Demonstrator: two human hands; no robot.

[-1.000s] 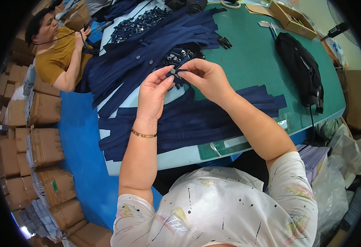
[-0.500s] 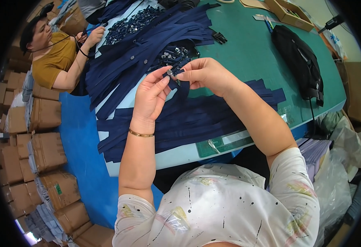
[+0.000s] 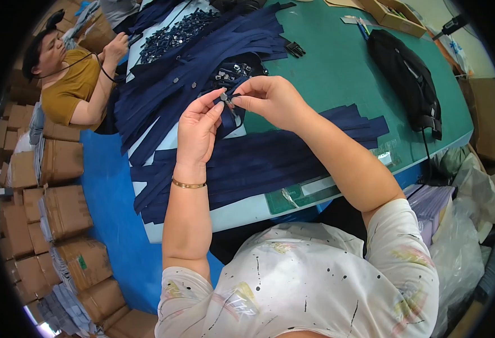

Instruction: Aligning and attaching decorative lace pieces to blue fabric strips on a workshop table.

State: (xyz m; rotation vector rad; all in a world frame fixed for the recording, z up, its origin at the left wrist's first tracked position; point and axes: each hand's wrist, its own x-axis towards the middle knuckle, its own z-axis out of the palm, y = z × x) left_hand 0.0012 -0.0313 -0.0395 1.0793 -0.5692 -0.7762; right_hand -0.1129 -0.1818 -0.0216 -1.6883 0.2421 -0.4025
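A small shiny metal clasp (image 3: 224, 97) is pinched between the thumb and forefinger of my left hand (image 3: 198, 128). My right hand (image 3: 273, 102) is closed at the same spot, its thumb and finger on a narrow navy strip (image 3: 235, 96) beside the clasp. Its exact end is too small to make out. Below my fingers a navy band hangs toward the near stack of long navy fabric strips (image 3: 259, 162). Just beyond my hands lies a dark holder with loose metal clasps (image 3: 234, 71). More navy strips (image 3: 163, 101) spread out at left.
A heap of small navy and metal pieces (image 3: 177, 35) covers the far left of the green table (image 3: 321, 67). A black buckle (image 3: 295, 49), a black pouch (image 3: 408, 81) and a cardboard tray (image 3: 394, 17) lie farther right. A co-worker (image 3: 70, 84) works at left, before stacked cartons (image 3: 67, 211).
Both my hands have shifted slightly left with the clasp, and the grip looks much the same. The co-worker's hands have moved a little left.
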